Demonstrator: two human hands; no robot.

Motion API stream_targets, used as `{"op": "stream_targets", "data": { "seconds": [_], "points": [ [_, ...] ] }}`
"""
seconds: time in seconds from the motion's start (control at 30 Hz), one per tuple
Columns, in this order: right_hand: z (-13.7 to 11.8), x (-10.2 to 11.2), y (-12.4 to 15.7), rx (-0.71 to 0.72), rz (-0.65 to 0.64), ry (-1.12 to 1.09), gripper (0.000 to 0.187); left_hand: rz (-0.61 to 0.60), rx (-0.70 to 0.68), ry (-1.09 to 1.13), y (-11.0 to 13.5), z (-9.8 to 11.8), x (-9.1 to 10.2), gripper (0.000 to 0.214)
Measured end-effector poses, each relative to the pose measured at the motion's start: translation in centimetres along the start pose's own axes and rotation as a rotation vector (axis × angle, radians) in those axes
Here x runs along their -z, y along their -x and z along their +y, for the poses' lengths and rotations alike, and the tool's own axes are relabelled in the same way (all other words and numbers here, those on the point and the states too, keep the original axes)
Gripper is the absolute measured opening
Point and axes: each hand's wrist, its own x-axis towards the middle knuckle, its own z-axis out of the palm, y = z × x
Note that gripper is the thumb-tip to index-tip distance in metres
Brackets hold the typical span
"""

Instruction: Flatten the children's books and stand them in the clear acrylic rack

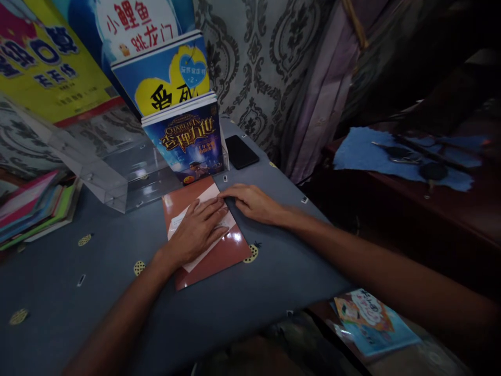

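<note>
A reddish-brown book (213,269) with a glossy cover lies flat on the table, its near corner towards me. Across its middle runs a slanting pale band with small print (195,261); whether it is loose paper or part of the cover I cannot tell. My left hand (198,230) rests palm down on this band, fingers stretched out and covering much of it. At the book's right edge is my right hand (254,202), its index finger reaching to the band near the left fingertips. The other right fingers are bent and partly hidden.
Behind the book, a clear plastic stand (113,193) holds upright books, with a dark blue one (191,143) in front. A black phone (241,151) lies beside it. Stacked books (39,209) are at left. Lower down at right lie a picture book (376,324) and a blue cloth (352,149).
</note>
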Motion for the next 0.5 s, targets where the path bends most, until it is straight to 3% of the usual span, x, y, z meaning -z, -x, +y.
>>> {"op": "stream_targets", "data": {
  "seconds": [0.2, 0.5],
  "points": [
    [-0.43, -0.32, 0.68, -0.050, 0.057, -0.040, 0.051, 0.002, -0.002, -0.029, -0.06, 0.79, 0.32, 0.050],
    [-0.38, -0.02, 0.52, -0.046, 0.035, -0.056, 0.051, 0.040, -0.036, 0.019, 0.00, 0.72, -0.05, 0.040]
  ]
}}
